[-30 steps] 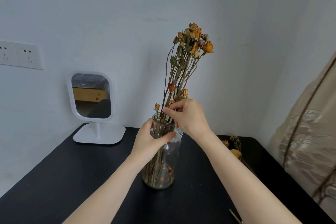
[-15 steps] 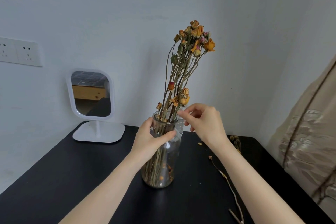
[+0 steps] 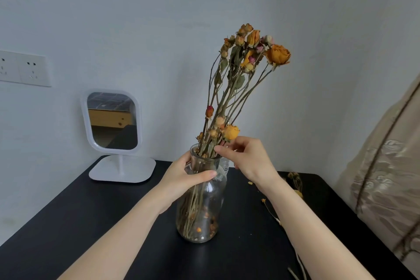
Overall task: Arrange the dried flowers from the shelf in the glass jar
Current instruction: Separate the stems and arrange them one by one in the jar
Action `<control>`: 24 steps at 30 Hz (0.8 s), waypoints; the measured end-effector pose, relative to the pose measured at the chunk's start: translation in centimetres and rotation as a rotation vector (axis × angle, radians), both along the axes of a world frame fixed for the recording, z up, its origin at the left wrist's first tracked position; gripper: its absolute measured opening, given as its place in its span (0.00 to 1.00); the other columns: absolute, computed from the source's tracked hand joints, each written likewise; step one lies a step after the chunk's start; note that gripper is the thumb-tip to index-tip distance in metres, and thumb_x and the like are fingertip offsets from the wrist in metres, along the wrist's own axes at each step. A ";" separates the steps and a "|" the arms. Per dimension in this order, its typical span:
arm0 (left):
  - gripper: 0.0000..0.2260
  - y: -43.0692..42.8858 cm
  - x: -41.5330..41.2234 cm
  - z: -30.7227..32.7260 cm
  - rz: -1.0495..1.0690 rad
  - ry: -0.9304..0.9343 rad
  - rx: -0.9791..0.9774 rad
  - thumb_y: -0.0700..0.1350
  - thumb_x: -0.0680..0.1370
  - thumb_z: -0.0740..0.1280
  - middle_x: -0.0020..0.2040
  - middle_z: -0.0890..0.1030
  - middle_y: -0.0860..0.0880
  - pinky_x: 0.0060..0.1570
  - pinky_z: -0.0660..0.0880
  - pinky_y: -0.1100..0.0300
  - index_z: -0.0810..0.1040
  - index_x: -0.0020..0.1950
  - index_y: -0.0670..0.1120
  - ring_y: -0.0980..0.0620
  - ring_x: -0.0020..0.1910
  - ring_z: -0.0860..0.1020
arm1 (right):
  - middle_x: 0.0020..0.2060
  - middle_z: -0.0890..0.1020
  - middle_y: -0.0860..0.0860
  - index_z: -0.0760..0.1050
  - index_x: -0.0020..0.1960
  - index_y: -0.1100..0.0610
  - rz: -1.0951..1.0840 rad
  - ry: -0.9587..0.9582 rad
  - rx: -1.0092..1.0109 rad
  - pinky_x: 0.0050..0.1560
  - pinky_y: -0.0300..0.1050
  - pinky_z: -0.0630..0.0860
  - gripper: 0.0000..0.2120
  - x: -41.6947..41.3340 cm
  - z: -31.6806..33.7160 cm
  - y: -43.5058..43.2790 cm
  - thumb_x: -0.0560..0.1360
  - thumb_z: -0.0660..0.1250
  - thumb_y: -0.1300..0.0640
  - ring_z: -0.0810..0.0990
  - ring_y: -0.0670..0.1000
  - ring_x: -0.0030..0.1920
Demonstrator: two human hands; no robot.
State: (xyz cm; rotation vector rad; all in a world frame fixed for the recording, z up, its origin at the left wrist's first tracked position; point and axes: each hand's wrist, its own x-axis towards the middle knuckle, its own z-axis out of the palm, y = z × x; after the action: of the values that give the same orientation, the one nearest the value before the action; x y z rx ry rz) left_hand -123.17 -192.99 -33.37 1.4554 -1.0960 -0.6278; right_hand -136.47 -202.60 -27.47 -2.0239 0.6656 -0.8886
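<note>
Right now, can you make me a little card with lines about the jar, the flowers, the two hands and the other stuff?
Jar: clear glass jar, upright on the black table
Flowers: dried orange and pink flowers, stems in the jar, leaning right
Left hand: left hand grips the jar neck
Right hand: right hand at the stems above the jar mouth; grip unclear
Nearby: white stand mirror, loose dried sprigs on the table

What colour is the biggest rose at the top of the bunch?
The big rose is orange, clearest in the head view.
</note>
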 end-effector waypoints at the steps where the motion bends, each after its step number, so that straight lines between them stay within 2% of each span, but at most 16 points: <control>1: 0.20 0.0 0.0 0.0 -0.005 0.001 0.003 0.62 0.59 0.75 0.49 0.81 0.66 0.49 0.73 0.62 0.74 0.48 0.72 0.65 0.50 0.79 | 0.31 0.75 0.51 0.78 0.41 0.63 0.006 -0.015 0.009 0.31 0.33 0.68 0.13 0.0 0.0 0.0 0.70 0.72 0.52 0.71 0.42 0.28; 3: 0.18 0.0 0.0 0.1 -0.008 0.005 0.006 0.60 0.60 0.75 0.48 0.80 0.67 0.46 0.73 0.64 0.74 0.47 0.73 0.66 0.48 0.79 | 0.30 0.75 0.50 0.78 0.43 0.67 0.026 -0.056 0.013 0.28 0.28 0.67 0.14 0.1 0.1 0.1 0.71 0.72 0.54 0.72 0.38 0.25; 6: 0.18 0.1 -0.1 0.1 -0.007 0.019 -0.006 0.59 0.61 0.75 0.47 0.81 0.68 0.43 0.73 0.65 0.74 0.46 0.73 0.67 0.47 0.79 | 0.33 0.80 0.52 0.81 0.46 0.66 0.061 -0.105 -0.004 0.29 0.27 0.69 0.12 0.4 0.3 0.5 0.72 0.71 0.56 0.75 0.38 0.27; 9: 0.18 0.1 -0.1 0.0 -0.008 0.031 -0.019 0.59 0.61 0.75 0.49 0.81 0.66 0.46 0.74 0.64 0.74 0.47 0.72 0.63 0.50 0.79 | 0.39 0.84 0.59 0.81 0.45 0.64 0.061 -0.112 -0.023 0.45 0.40 0.79 0.10 0.6 0.5 0.9 0.71 0.71 0.56 0.82 0.49 0.39; 12: 0.18 0.1 -0.1 0.0 -0.007 0.034 -0.024 0.59 0.61 0.75 0.49 0.81 0.65 0.48 0.75 0.62 0.74 0.48 0.71 0.62 0.50 0.79 | 0.40 0.84 0.59 0.82 0.44 0.58 0.068 -0.128 -0.023 0.47 0.43 0.78 0.05 0.5 0.5 1.2 0.71 0.72 0.57 0.81 0.52 0.40; 14: 0.18 0.2 -0.1 0.0 -0.009 0.036 -0.021 0.59 0.61 0.75 0.48 0.81 0.66 0.47 0.75 0.63 0.74 0.47 0.71 0.64 0.49 0.80 | 0.40 0.83 0.59 0.82 0.45 0.58 0.055 -0.103 -0.031 0.48 0.45 0.78 0.07 0.4 0.4 1.0 0.71 0.72 0.56 0.81 0.56 0.41; 16: 0.17 0.2 -0.1 0.0 -0.017 0.034 -0.022 0.58 0.63 0.75 0.48 0.81 0.67 0.45 0.75 0.63 0.74 0.47 0.72 0.66 0.47 0.79 | 0.35 0.81 0.56 0.81 0.46 0.61 0.050 -0.075 -0.034 0.44 0.44 0.77 0.09 0.3 0.2 0.8 0.71 0.72 0.55 0.78 0.52 0.35; 18: 0.16 0.2 -0.1 0.0 -0.020 0.037 -0.025 0.57 0.64 0.75 0.47 0.81 0.67 0.45 0.74 0.63 0.75 0.47 0.72 0.68 0.46 0.79 | 0.30 0.76 0.51 0.80 0.44 0.62 0.046 -0.053 -0.034 0.37 0.38 0.73 0.11 0.2 0.1 0.7 0.71 0.72 0.54 0.72 0.45 0.30; 21: 0.17 0.2 -0.1 0.0 -0.016 0.037 -0.028 0.58 0.63 0.75 0.48 0.81 0.67 0.45 0.72 0.65 0.75 0.48 0.71 0.67 0.47 0.78 | 0.22 0.73 0.43 0.77 0.34 0.57 0.033 -0.057 -0.018 0.28 0.28 0.66 0.09 -0.1 -0.1 0.6 0.70 0.73 0.55 0.69 0.40 0.24; 24: 0.18 0.1 0.0 -0.1 -0.005 0.040 -0.025 0.60 0.62 0.75 0.49 0.81 0.64 0.45 0.72 0.65 0.75 0.49 0.71 0.63 0.51 0.78 | 0.25 0.74 0.44 0.75 0.31 0.51 0.027 -0.071 -0.018 0.27 0.27 0.67 0.10 -0.3 -0.3 0.6 0.69 0.73 0.55 0.69 0.39 0.24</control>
State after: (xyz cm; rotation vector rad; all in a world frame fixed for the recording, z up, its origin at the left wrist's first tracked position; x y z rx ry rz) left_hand -123.21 -192.86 -33.43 1.4132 -1.0735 -0.6424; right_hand -136.76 -202.05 -27.73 -2.0032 0.5918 -0.9494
